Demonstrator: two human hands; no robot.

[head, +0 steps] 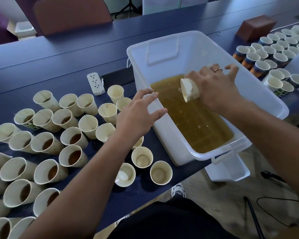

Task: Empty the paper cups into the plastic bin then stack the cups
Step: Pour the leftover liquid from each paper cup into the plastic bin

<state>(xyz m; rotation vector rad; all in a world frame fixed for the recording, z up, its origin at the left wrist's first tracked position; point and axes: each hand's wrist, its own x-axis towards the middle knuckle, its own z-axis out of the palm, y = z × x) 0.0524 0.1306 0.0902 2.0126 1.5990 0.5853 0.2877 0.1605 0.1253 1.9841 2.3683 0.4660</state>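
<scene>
Right hand (216,88) tipping paper cup (190,89) — translucent bin (169,133)

From my remote seat, my right hand (214,87) covers most of the tipped paper cup (189,89); I see only its mouth and cannot tell whether liquid leaves it. At nine o'clock the filled cups (47,144) run off the left and bottom edges. My left forearm (86,176) hides part of the cups beneath it. At two o'clock the far cups (274,54) are cut by the right edge, their contents too small to tell.
</scene>
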